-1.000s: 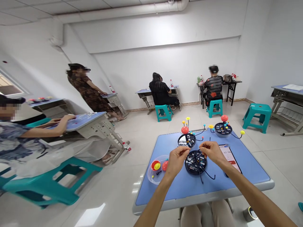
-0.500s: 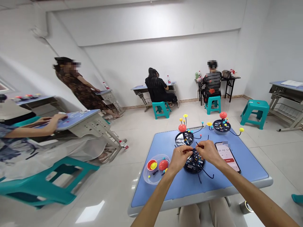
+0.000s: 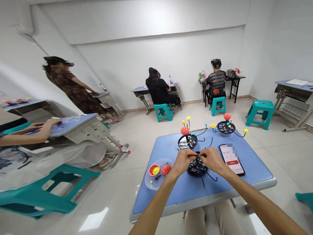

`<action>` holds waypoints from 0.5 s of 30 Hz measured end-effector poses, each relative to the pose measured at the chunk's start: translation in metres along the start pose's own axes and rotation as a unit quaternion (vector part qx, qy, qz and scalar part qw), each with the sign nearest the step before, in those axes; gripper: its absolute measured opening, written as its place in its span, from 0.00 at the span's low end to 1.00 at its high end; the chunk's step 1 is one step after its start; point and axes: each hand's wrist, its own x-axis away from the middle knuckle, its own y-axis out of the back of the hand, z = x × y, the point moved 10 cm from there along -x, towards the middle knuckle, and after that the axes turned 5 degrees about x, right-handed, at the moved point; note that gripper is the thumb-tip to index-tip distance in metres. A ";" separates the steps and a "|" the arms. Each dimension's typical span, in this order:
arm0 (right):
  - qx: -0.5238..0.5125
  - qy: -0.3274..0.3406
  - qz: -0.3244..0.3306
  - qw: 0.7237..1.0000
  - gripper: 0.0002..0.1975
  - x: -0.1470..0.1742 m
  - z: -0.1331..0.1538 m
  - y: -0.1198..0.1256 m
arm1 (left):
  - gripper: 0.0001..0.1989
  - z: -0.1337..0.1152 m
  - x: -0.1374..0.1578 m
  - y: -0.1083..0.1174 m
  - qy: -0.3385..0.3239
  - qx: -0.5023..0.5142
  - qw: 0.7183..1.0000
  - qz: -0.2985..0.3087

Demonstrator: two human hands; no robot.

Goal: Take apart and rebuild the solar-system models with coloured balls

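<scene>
My left hand (image 3: 183, 160) and my right hand (image 3: 213, 159) meet above a planet model (image 3: 197, 171) with a round black base on the blue table. Thumb and fingers of the left are closed in a pinch at the top of its stem. Close beside it, the right pinches a thin black rod, mostly hidden by the fingers. Curved black rods (image 3: 214, 179) reach out from the model without balls on their ends. Left of it, a clear plastic tub (image 3: 147, 182) holds a red ball (image 3: 166, 169), a red-and-yellow cup piece (image 3: 154, 170) and small parts.
Two planet models with coloured balls, one at the back (image 3: 187, 141) and one at the back right (image 3: 226, 127), stand on the table (image 3: 168, 200). A phone (image 3: 231, 160) showing a timer lies to the right. Other people sit or stand at desks beyond; green stools (image 3: 260, 111) stand around.
The view has shifted slightly. My right hand has come down a little toward the stem top, and the rod tip seen between its fingers is now hidden. My left hand keeps its pinch.
</scene>
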 end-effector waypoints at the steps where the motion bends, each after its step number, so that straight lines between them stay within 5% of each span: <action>1: 0.003 -0.004 0.002 1.000 0.14 0.001 -0.001 -0.002 | 0.10 -0.001 0.000 0.000 -0.003 -0.008 1.000 0.003; 15: -0.008 -0.009 0.029 1.000 0.13 0.004 -0.011 -0.011 | 0.13 0.008 -0.002 -0.011 0.026 -0.088 0.995 0.042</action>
